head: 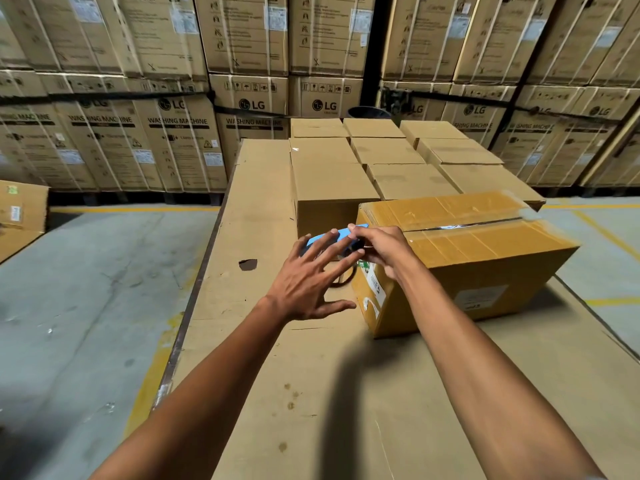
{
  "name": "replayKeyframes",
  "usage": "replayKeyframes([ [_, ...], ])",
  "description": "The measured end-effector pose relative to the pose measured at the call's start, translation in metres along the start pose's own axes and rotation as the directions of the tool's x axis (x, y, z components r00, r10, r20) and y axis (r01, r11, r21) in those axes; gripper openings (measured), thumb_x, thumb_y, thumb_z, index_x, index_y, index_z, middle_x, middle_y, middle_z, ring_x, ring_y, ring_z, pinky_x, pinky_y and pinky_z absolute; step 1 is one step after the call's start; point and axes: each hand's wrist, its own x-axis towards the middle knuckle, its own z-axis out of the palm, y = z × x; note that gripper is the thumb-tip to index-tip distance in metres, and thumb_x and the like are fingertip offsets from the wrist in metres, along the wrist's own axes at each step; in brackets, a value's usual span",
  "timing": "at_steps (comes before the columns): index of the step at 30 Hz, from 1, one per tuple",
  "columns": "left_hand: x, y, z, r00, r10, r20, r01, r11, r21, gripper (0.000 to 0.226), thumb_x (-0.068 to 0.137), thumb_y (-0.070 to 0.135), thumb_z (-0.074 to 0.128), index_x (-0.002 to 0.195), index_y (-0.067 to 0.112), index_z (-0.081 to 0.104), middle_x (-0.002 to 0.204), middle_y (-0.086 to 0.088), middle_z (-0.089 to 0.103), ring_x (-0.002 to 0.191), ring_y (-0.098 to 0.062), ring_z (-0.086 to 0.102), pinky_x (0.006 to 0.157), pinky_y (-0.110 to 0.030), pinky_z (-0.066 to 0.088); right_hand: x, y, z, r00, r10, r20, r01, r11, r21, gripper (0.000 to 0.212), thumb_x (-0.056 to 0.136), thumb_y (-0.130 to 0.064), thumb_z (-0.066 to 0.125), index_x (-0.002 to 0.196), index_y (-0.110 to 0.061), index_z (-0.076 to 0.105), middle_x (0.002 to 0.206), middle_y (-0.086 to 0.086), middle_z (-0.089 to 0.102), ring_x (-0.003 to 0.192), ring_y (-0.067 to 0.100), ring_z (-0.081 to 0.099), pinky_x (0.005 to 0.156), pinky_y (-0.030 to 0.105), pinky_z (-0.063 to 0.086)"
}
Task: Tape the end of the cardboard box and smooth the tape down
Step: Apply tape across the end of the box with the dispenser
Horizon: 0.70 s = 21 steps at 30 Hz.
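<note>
A brown cardboard box [485,265] lies on a cardboard-covered platform [263,209], its top flaps covered with glossy tape and a dark seam running along the middle. My right hand [381,249] is closed on a blue tape dispenser [341,233] at the box's near left end, just above the end face with its white labels. My left hand [311,275] hovers beside the dispenser with fingers spread, fingertips touching its blue body. Most of the dispenser and the tape roll is hidden behind both hands.
Several smaller closed cartons [381,161] are packed in rows behind the box. Tall stacks of washing machine cartons [173,133] wall off the back. Grey concrete floor [86,306] with yellow lines lies left of the platform, whose surface has a small hole [248,264].
</note>
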Motion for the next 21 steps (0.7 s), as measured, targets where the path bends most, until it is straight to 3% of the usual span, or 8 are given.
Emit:
replayKeyframes([
  [3,-0.004,-0.004,0.013,0.998,0.032,0.056,-0.036,0.997,0.069,0.098,0.097,0.081,0.05,0.173,0.038,0.006,0.183,-0.007,0.001,0.167,-0.038,0.008,0.129,-0.059,0.022,0.006,0.004,0.001,0.998,0.04,-0.047,-0.043,0.997,-0.069,0.038,0.083,-0.034,0.09,0.106,-0.006,0.078,0.098,0.01,0.082,0.088,0.023,0.082,0.076,0.036,0.068],
  [8,-0.006,-0.012,0.021,0.996,0.072,0.051,-0.075,0.995,0.063,0.092,0.098,0.06,0.063,0.172,0.038,0.013,0.183,-0.007,0.005,0.165,-0.04,0.02,0.112,-0.052,0.042,0.006,0.012,0.0,0.995,0.101,0.003,-0.1,0.992,-0.082,0.04,0.083,-0.038,0.09,0.107,-0.008,0.079,0.099,0.011,0.083,0.083,0.022,0.083,0.086,0.04,0.067],
  [13,-0.014,-0.024,0.026,0.996,0.057,0.063,-0.055,0.998,-0.035,0.097,0.095,0.054,0.069,0.173,0.03,0.016,0.182,-0.007,0.012,0.163,-0.039,0.024,0.1,-0.049,0.051,0.014,0.009,-0.006,0.977,0.165,0.136,-0.16,0.986,-0.047,0.05,0.1,-0.046,0.07,0.133,-0.008,0.067,0.126,0.016,0.073,0.11,0.032,0.076,0.096,0.044,0.064],
  [17,-0.018,-0.033,0.028,0.997,0.024,0.078,-0.012,0.988,-0.152,0.097,0.091,0.05,0.069,0.172,0.025,0.02,0.181,-0.007,0.014,0.162,-0.039,0.026,0.098,-0.051,0.052,0.017,0.018,-0.008,0.97,0.146,0.196,-0.124,0.985,-0.124,0.037,0.113,-0.018,0.048,0.147,-0.007,0.058,0.143,0.015,0.065,0.134,0.03,0.061,0.119,0.048,0.045],
  [19,-0.021,-0.039,0.029,0.997,-0.001,0.079,0.018,0.977,-0.211,0.096,0.089,0.05,0.069,0.171,0.024,0.025,0.181,-0.006,0.016,0.16,-0.038,0.029,0.098,-0.051,0.051,0.015,0.024,-0.005,0.964,0.1,0.248,-0.044,0.974,-0.224,0.042,0.109,-0.001,0.047,0.148,-0.012,0.057,0.145,0.014,0.063,0.135,0.025,0.06,0.119,0.046,0.045],
  [21,-0.022,-0.042,0.027,0.997,-0.017,0.07,0.035,0.965,-0.261,0.092,0.089,0.05,0.069,0.168,0.023,0.032,0.18,-0.005,0.02,0.156,-0.038,0.035,0.098,-0.053,0.052,0.012,0.028,-0.005,0.958,0.034,0.285,0.064,0.942,-0.33,0.064,0.1,0.009,0.058,0.154,-0.024,0.05,0.149,0.014,0.057,0.132,0.026,0.062,0.113,0.046,0.051],
])
